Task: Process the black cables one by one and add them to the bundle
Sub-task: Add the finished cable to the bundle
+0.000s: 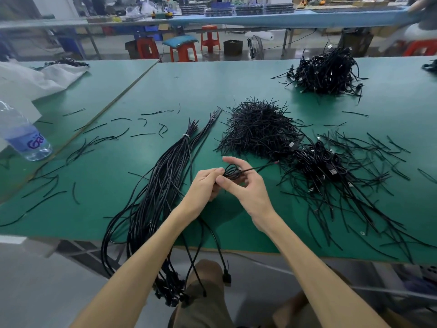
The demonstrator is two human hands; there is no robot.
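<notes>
Obs.: both grips meet over the green surface (236,79), near its front edge. The left grip (205,183) is closed round the left side of one small coil (233,172) of black cable. The right grip (246,185) pinches the same coil between thumb and a curled finger, with the index finger raised free. The coil is held just above the surface. A thin strand (260,167) pokes out of it to the right (cable end or tie, cannot tell).

Layout: the bundle (160,185) of straightened cables lies just left of the grips. It is cinched near its far end by a white tie (186,136), and its plug ends hang over the front edge toward the lap. The pile (316,162) of coils not yet handled sits to the right. A heap (257,129) of short black ties is beyond the grips, and a second cable pile (326,72) is well apart at the back. Loose ties are scattered to the left, near a bottle (23,136).

Step, as judged: one cable is mid-process, being unfastened or uncoiled. It is not yet straight and not yet in the bundle.

Next move calls for:
- The left grip keeps the loops steady while the right works the binding or free end loose.
- The cable is drawn out to full length without kinks.
- It is laid along the bundle, ends matched.
- Many coils remain, so the task looks far from done.
</notes>
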